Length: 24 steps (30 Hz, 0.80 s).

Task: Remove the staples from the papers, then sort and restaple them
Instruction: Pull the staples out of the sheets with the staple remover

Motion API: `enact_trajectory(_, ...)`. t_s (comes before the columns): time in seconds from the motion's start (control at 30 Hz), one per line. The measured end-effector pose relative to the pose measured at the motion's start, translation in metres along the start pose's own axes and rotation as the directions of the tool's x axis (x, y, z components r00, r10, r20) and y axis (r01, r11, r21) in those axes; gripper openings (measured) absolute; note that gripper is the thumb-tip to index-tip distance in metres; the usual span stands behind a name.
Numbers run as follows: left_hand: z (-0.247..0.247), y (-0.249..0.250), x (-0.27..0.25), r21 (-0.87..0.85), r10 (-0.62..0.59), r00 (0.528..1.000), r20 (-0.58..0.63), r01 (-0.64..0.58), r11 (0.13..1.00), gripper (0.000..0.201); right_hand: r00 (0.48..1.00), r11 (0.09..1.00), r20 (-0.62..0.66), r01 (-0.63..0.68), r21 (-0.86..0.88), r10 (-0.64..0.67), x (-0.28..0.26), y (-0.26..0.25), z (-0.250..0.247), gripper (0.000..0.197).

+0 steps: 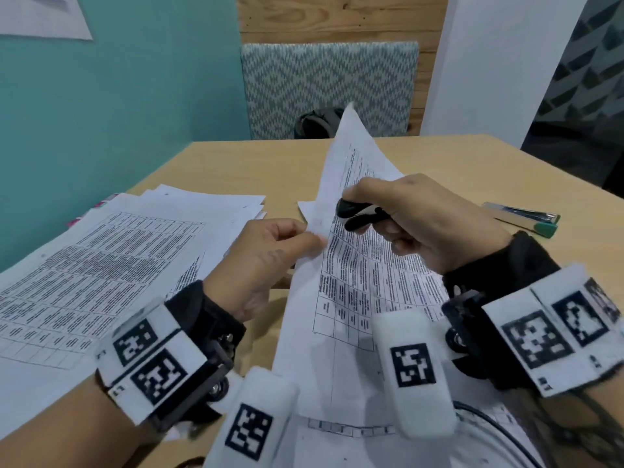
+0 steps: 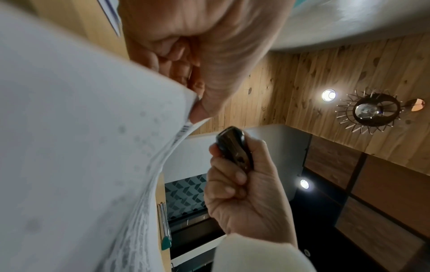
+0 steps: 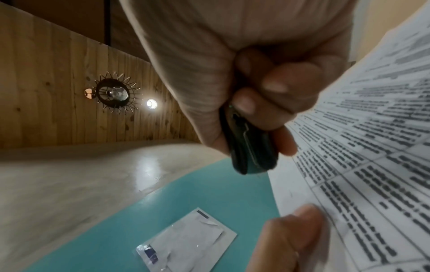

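A printed set of papers (image 1: 358,275) with tables is lifted off the wooden table, its far corner sticking up. My left hand (image 1: 270,251) pinches the set's left edge between thumb and fingers; the left wrist view shows the thumb (image 2: 209,103) parting the sheets (image 2: 93,147). My right hand (image 1: 422,221) grips a black and white staple remover (image 1: 358,214) just above the top left part of the page. The staple remover (image 3: 249,150) has its jaws close together beside the papers (image 3: 372,147). No staple is visible.
A spread pile of loose printed sheets (image 1: 101,265) covers the table's left side. A teal and silver stapler (image 1: 526,219) lies at the right. A patterned chair (image 1: 329,89) stands behind the table (image 1: 270,170), with a teal wall on the left.
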<state>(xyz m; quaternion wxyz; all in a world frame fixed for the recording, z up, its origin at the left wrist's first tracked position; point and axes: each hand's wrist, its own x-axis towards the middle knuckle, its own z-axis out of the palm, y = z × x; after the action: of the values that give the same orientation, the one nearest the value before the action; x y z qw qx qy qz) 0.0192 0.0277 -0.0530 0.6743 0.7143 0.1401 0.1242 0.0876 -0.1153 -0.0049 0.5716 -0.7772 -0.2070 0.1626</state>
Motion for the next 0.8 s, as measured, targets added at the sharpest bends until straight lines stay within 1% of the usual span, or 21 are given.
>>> enact_trajectory(0.1, -0.002, 0.000, 0.000, -0.047, -0.008, 1.000, 0.004, 0.008, 0.999, 0.016, 1.000, 1.000, -0.006, 0.002, 0.002, -0.002, 0.001, 0.001, -0.004, 0.027)
enact_trajectory(0.23, -0.003, 0.002, 0.000, -0.116, 0.024, 0.999, 0.026, -0.021, 0.993, 0.005, 1.000, 1.000, -0.010, -0.001, 0.015, 0.001, 0.004, 0.005, -0.003, 0.028)
enact_trajectory(0.3, -0.003, 0.001, 0.000, -0.126, 0.042, 0.999, 0.008, -0.041, 0.991, 0.010, 1.000, 1.000, -0.023, -0.005, 0.015, 0.005, 0.005, 0.007, -0.001, 0.025)
enact_trajectory(0.4, -0.005, -0.001, 0.001, -0.119, 0.042, 0.999, -0.013, -0.043, 0.992, 0.011, 0.999, 0.999, -0.048, 0.005, 0.044, -0.003, 0.007, 0.004, -0.011, 0.026)
enact_trajectory(0.43, -0.005, -0.001, 0.002, -0.115, 0.032, 0.999, -0.017, -0.034, 0.993, 0.010, 0.997, 0.999, -0.082, 0.007, 0.043, -0.003, 0.007, 0.004, -0.020, 0.026)
enact_trajectory(0.5, -0.005, -0.003, 0.003, -0.110, 0.014, 1.000, -0.023, -0.016, 0.994, 0.009, 0.981, 1.000, -0.192, -0.011, -0.007, 0.010, 0.006, 0.004, -0.047, 0.025)
enact_trajectory(0.57, -0.006, -0.005, 0.005, -0.108, -0.005, 1.000, -0.024, 0.002, 0.994, 0.009, 0.947, 0.988, -0.320, -0.087, -0.124, 0.044, 0.003, 0.009, -0.083, 0.024)
enact_trajectory(0.63, -0.006, -0.008, 0.007, -0.093, -0.023, 1.000, -0.005, 0.022, 0.995, 0.011, 0.890, 0.939, -0.449, -0.219, -0.264, 0.081, -0.001, 0.020, -0.119, 0.023)
enact_trajectory(0.7, -0.006, -0.010, 0.007, -0.071, -0.043, 0.999, 0.032, 0.045, 0.996, 0.013, 0.840, 0.851, -0.536, -0.343, -0.397, 0.089, -0.005, 0.033, -0.145, 0.028)
enact_trajectory(0.73, -0.006, -0.010, 0.007, -0.062, -0.053, 0.997, 0.049, 0.056, 0.996, 0.014, 0.830, 0.800, -0.549, -0.395, -0.452, 0.099, -0.005, 0.039, -0.153, 0.031)
enact_trajectory(0.8, -0.006, -0.011, 0.007, -0.053, -0.068, 0.996, 0.061, 0.071, 0.996, 0.017, 0.834, 0.693, -0.530, -0.474, -0.543, 0.155, -0.006, 0.045, -0.160, 0.034)
